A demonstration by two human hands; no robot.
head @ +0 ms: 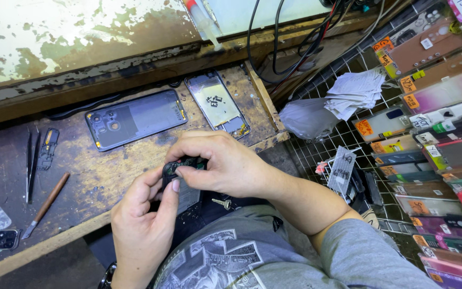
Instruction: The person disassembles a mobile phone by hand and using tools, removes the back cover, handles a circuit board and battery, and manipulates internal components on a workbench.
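Black small plastic phone part [180, 167] pinched between fingers of left hand [143, 214] and right hand [225, 163], held above bench [102, 176]. Likely light, rigid, fragile; grip edges. Dark phone back cover [135, 118] beyond fingers.

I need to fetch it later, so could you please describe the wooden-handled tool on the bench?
On the worn wooden bench, look left of both hands. The wooden-handled tool lies slanted near the front edge, right of the black tweezers. Its brown handle and short metal blade set it apart.
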